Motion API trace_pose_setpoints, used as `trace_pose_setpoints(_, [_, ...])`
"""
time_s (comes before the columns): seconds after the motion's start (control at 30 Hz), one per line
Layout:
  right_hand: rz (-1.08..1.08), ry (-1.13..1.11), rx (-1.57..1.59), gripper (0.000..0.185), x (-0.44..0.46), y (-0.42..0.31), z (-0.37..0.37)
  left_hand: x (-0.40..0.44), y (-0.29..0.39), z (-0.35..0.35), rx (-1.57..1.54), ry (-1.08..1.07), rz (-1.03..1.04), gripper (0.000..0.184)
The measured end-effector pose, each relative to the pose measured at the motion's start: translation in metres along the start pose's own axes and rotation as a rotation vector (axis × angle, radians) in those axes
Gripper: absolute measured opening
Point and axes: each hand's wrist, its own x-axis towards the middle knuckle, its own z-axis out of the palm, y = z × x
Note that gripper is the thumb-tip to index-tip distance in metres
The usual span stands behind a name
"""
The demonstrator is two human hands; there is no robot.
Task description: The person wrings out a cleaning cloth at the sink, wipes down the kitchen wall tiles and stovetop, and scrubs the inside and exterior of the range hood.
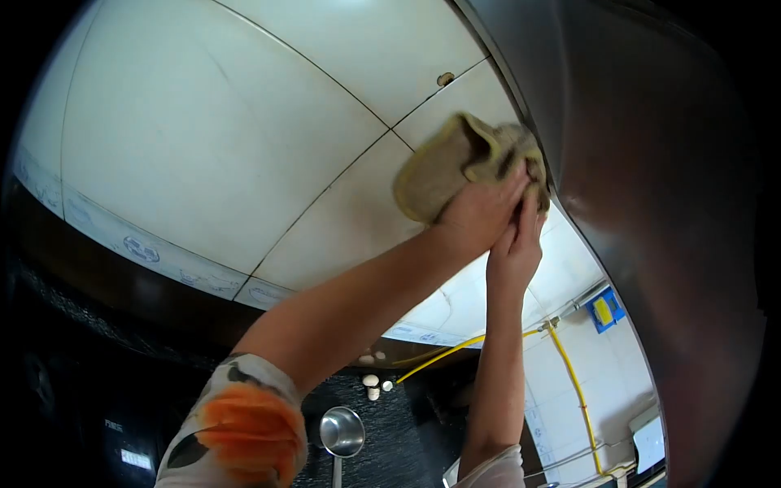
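Cloth bunched at grip, spreading left, over wall tiles

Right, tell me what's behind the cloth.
Behind the cloth is the white tiled wall, a dark joint reaching the cloth's edge; the covered patch can't be seen.

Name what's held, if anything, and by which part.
A yellow-edged cloth, by its bunched end, under the left hand, with the right hand alongside.

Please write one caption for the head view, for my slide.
Left hand and right hand on a yellow-edged cloth against white wall tiles, beside a metal panel.
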Motion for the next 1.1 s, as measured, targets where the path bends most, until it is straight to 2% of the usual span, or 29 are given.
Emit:
trace_pose_setpoints(0.07, [0.206, 0.018, 0.081, 0.042, -0.022, 0.022, 0.003, -0.001, 0.012, 0.004, -0.129, -0.059, 0.062, 0.046])
trace_pose_setpoints(0.1, [0.196, 0.003, 0.089, 0.042, -0.032, 0.028, 0.002, -0.001, 0.017, 0.01, -0.171, -0.08, 0.074, 0.046])
trace_pose_setpoints(0.17, [0.394, 0.021, 0.132, 0.038, -0.05, 0.034, 0.004, -0.004, 0.022, 0.03, -0.241, 0.253, 0.234, 0.039])
trace_pose_setpoints(0.2, [0.323, 0.11, 0.121, 0.035, -0.055, 0.04, 0.011, -0.006, 0.02, 0.037, -0.222, 0.232, 0.218, 0.039])
trace_pose_setpoints(0.27, [0.532, 0.041, 0.369, 0.035, -0.044, 0.009, 0.003, -0.006, 0.014, 0.041, -0.062, 0.183, 0.387, 0.038])
trace_pose_setpoints(0.3, [0.584, 0.016, 0.389, 0.034, -0.037, -0.007, 0.001, -0.009, 0.001, 0.022, -0.058, 0.165, 0.388, 0.038])
trace_pose_setpoints(0.33, [0.593, 0.009, 0.398, 0.034, -0.034, -0.024, 0.002, -0.008, -0.015, 0.004, -0.152, -0.004, 0.358, 0.038])
trace_pose_setpoints(0.37, [0.535, 0.022, 0.331, 0.033, -0.03, -0.053, 0.005, -0.01, -0.035, -0.013, -0.243, -0.172, 0.32, 0.038])
trace_pose_setpoints(0.4, [0.476, 0.031, 0.262, 0.033, -0.023, -0.077, 0.017, -0.012, -0.057, -0.017, -0.279, -0.061, 0.279, 0.042])
trace_pose_setpoints(0.43, [0.4, 0.079, 0.343, 0.034, -0.02, -0.097, 0.029, -0.017, -0.078, -0.024, -0.309, 0.057, 0.241, 0.047])
trace_pose_setpoints(0.5, [0.237, 0.115, 0.261, 0.037, -0.015, -0.147, 0.048, -0.033, -0.131, -0.085, -0.096, 0.179, 0.252, 0.043])
trace_pose_setpoints(0.53, [0.316, 0.036, 0.301, 0.038, -0.01, -0.184, 0.05, -0.048, -0.161, -0.107, -0.086, 0.184, 0.213, 0.042])
trace_pose_setpoints(0.57, [0.162, 0.132, 0.3, 0.038, -0.01, -0.211, 0.068, -0.066, -0.189, -0.129, -0.082, 0.19, 0.178, 0.041])
trace_pose_setpoints(0.63, [-0.023, 0.168, 0.233, 0.046, -0.013, -0.266, 0.093, -0.092, -0.235, -0.18, 0.097, -0.033, 0.105, 0.044])
trace_pose_setpoints(0.67, [-0.016, 0.101, 0.247, 0.052, -0.013, -0.298, 0.104, -0.11, -0.26, -0.192, 0.263, -0.086, 0.047, 0.044])
trace_pose_setpoints(0.77, [-0.146, 0.169, 0.387, 0.054, -0.01, -0.387, 0.12, -0.168, -0.341, -0.225, 0.512, -0.202, -0.098, 0.05])
trace_pose_setpoints(0.8, [-0.174, 0.163, 0.454, 0.053, -0.013, -0.411, 0.13, -0.18, -0.36, -0.234, 0.608, -0.202, -0.09, 0.052])
trace_pose_setpoints(0.83, [-0.21, 0.153, 0.526, 0.053, -0.016, -0.425, 0.137, -0.192, -0.373, -0.244, 0.726, -0.072, 0.044, 0.049])
trace_pose_setpoints(0.87, [-0.215, 0.155, 0.547, 0.053, -0.018, -0.427, 0.135, -0.193, -0.37, -0.25, 0.747, -0.075, 0.038, 0.049])
trace_pose_setpoints(0.97, [-0.174, 0.038, 0.711, 0.048, -0.029, -0.412, 0.127, -0.198, -0.359, -0.244, 0.601, -0.122, -0.169, 0.049])
trace_pose_setpoints(1.03, [-0.155, 0.034, 0.575, 0.046, -0.038, -0.365, 0.115, -0.188, -0.324, -0.205, 0.482, -0.207, -0.302, 0.053])
trace_pose_setpoints(1.07, [-0.082, -0.128, 0.428, 0.045, -0.037, -0.337, 0.105, -0.172, -0.292, -0.192, 0.397, -0.296, -0.387, 0.053])
trace_pose_setpoints(1.1, [-0.052, -0.087, 0.34, 0.044, -0.046, -0.307, 0.104, -0.156, -0.258, -0.177, 0.307, -0.375, -0.477, 0.053])
